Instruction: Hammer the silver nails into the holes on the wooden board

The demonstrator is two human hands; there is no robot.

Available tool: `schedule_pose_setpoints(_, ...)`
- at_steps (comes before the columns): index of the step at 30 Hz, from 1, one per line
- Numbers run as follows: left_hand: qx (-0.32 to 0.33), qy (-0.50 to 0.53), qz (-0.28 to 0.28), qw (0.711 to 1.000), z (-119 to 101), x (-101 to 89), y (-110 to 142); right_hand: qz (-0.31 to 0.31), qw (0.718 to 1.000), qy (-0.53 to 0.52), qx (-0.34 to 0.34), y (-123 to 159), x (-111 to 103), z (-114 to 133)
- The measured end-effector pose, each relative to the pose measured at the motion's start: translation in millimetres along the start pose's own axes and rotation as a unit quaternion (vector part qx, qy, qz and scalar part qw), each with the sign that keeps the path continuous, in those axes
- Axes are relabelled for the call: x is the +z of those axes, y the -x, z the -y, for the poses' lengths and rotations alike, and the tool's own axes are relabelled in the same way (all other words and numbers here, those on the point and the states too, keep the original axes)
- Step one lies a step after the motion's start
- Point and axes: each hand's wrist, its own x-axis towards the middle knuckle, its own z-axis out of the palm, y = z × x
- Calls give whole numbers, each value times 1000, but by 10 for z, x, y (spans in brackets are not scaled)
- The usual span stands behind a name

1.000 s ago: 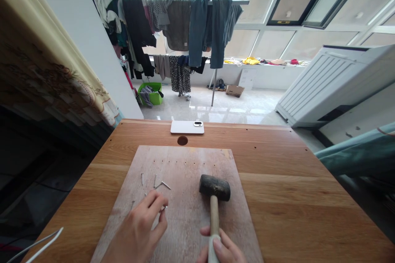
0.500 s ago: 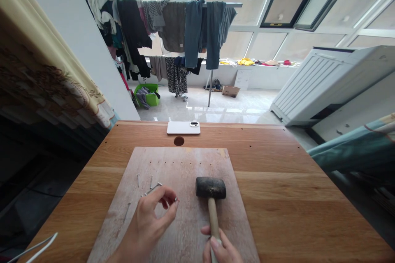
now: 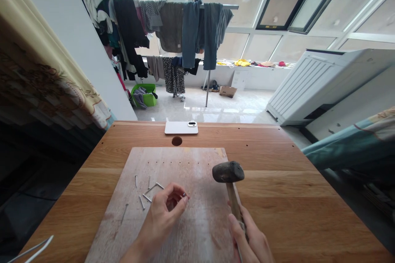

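Note:
My left hand (image 3: 163,213) is over the middle of a worn wooden board (image 3: 200,222), thumb and forefinger pinched on a small nail (image 3: 184,194). Several loose nails (image 3: 145,191) lie on the board just left of that hand. My right hand (image 3: 251,240) grips the wooden handle of a black rubber mallet (image 3: 228,171), and the mallet's head is raised off the board near its right edge. A row of small holes or nail heads runs along the board's far part.
The board lies on a wooden table (image 3: 286,197) with a round hole (image 3: 177,141) and a white phone (image 3: 181,127) at its far edge. A white cable (image 3: 31,248) crosses the near left corner. Beyond are a laundry rack, a green basket and windows.
My left hand picked a nail from the pile and carried it right toward the board's middle. My right hand lifted the mallet off the board and swung it to the right.

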Motion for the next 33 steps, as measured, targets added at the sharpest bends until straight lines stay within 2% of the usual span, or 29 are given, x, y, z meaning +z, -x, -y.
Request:
schedule_pose_setpoints(4, -4, -3, -3, 1000, -78, 19, -61, -4, 996, 48, -71, -67, -109, 44)
schedule_pose_setpoints(7, 12, 6, -1, 1000, -231, 82, -166, -1, 993, 93, -79, -91, -74, -3)
schedule_pose_setpoints(11, 73, 25, 4, 997, -467, 213, -413, -29, 988, 119, -96, -120, 7, -97)
schedule_pose_setpoints(14, 119, -15, -28, 992, -552, 327, -669, -41, 985, 131, -101, -133, 28, -131)
schedule_pose_setpoints(17, 141, -69, -46, 987, -511, 439, -901, -52, 986, 128, -96, -134, 22, -124)
schedule_pose_setpoints(20, 153, -124, -44, 980, -383, 528, -1013, -46, 987, 122, -96, -129, 14, -109)
schedule_pose_setpoints(24, 148, -172, -33, 973, -230, 578, -1002, -40, 987, 138, -78, -120, 19, -121)
schedule_pose_setpoints(29, 156, -179, -27, 971, -193, 573, -989, -42, 988, 126, -77, -129, 3, -22)
schedule_pose_setpoints(33, 148, -181, -31, 972, -201, 574, -1003, 24, 993, 93, -64, -161, -39, 143)
